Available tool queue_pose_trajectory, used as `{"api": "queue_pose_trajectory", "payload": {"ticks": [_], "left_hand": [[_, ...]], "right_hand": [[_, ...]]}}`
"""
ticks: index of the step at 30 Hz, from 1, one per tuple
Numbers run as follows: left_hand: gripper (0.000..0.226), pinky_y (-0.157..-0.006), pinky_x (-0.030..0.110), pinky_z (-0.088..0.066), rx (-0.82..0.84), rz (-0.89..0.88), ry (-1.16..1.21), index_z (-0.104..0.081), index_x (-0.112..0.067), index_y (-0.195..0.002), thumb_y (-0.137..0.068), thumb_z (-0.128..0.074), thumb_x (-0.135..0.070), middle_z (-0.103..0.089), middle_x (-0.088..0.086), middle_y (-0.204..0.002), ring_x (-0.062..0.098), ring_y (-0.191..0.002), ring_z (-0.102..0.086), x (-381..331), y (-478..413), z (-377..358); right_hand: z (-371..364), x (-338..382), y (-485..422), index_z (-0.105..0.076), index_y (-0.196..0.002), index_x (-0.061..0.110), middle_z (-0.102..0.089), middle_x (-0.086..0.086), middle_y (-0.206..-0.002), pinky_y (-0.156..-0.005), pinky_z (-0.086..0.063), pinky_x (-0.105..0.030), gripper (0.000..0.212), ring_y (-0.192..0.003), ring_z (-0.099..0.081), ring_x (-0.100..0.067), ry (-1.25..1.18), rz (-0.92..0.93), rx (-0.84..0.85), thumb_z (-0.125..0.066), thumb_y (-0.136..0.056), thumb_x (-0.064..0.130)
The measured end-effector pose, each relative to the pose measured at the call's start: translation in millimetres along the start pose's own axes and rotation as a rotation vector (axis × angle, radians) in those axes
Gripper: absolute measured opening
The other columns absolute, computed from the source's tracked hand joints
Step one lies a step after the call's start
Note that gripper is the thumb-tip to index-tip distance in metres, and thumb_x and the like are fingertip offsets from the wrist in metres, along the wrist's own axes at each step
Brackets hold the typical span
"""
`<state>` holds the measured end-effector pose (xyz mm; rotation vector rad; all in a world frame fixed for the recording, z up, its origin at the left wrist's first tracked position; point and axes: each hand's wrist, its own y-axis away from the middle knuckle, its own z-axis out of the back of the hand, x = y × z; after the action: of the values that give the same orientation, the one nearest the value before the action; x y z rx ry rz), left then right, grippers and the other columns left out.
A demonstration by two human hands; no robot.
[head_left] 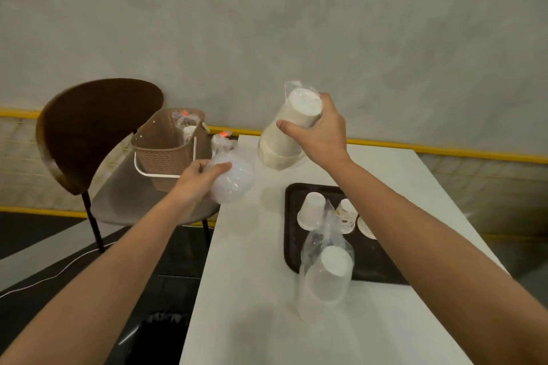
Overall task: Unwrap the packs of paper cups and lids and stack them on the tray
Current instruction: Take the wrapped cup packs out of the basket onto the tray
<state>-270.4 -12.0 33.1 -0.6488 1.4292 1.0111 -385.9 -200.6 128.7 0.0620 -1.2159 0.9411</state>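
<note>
Packs in both hands above the white table

Left hand [197, 179] grips a wrapped pack of lids [234, 181], fingers and thumb curled round the clear plastic, at the left edge of the table [243, 275]. The twisted end of the wrap points away toward the far side. Right hand [318, 133] grasps a wrapped pack of paper cups [284, 136] near its upper end and holds it tilted in the air over the far part of the table.

A black tray [292, 198] lies on the table to the right. On it stands an upturned stack of cups [311, 210], a second stack [347, 215] just beside it, and a third white piece [364, 227] partly hidden by the right forearm. Another wrapped cup pack [327, 272] stands at the near edge of the tray, its loose plastic rising above it.

Left of the table, a brown basket [166, 157] with more plastic-wrapped items sits on a chair [98, 121].
</note>
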Motion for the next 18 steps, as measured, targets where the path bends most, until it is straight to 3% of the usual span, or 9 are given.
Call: {"api": "queue_pose_trajectory", "payload": {"ticks": [5, 10, 13, 18], "left_hand": [[0.050, -0.091, 0.045, -0.052, 0.029, 0.008, 0.173, -0.050, -0.016, -0.115, -0.077, -0.074, -0.039, -0.060, 0.009, -0.121, 0.024, -0.105, -0.063, -5.0, 19.6, -37.8], [0.047, -0.069, 0.030, -0.052, 0.051, -0.001, 0.235, -0.048, -0.015, -0.122, -0.084, -0.067, -0.035, -0.059, 0.004, -0.116, 0.018, -0.096, -0.063, -13.3, 40.5, -76.8], [0.041, -0.070, 0.029, -0.051, 0.108, -0.005, 0.249, -0.048, -0.016, -0.118, -0.086, -0.065, -0.035, -0.060, 0.003, -0.117, 0.017, -0.096, -0.063, -19.5, 51.9, -96.4], [0.051, -0.065, 0.026, -0.051, 0.136, -0.016, 0.230, -0.046, -0.014, -0.126, -0.084, -0.067, -0.037, -0.058, 0.004, -0.123, 0.018, -0.099, -0.063, -29.1, 72.3, -131.6]], "right_hand": [[54.4, -8.9, 16.3, -0.049, -0.117, 0.022, -0.056, 0.010, -0.102, -0.079, -0.046, -0.024, 0.063, -0.094, -0.054, -0.012, 0.027, -0.034, -0.108, -0.082, -0.065, 0.032], [94.2, -32.8, 37.4, -0.047, -0.121, 0.021, -0.055, 0.009, -0.106, -0.083, -0.045, -0.025, 0.067, -0.101, -0.054, -0.014, 0.057, -0.138, -0.207, -0.082, -0.066, 0.034], [114.2, -52.9, 52.8, -0.047, -0.120, 0.021, -0.056, 0.008, -0.108, -0.087, -0.048, -0.031, 0.066, -0.103, -0.055, -0.016, 0.092, -0.189, -0.239, -0.082, -0.065, 0.036], [147.9, -88.6, 79.1, -0.049, -0.118, 0.020, -0.057, 0.007, -0.107, -0.087, -0.048, -0.034, 0.064, -0.102, -0.055, -0.017, 0.146, -0.255, -0.230, -0.082, -0.065, 0.034]]}}
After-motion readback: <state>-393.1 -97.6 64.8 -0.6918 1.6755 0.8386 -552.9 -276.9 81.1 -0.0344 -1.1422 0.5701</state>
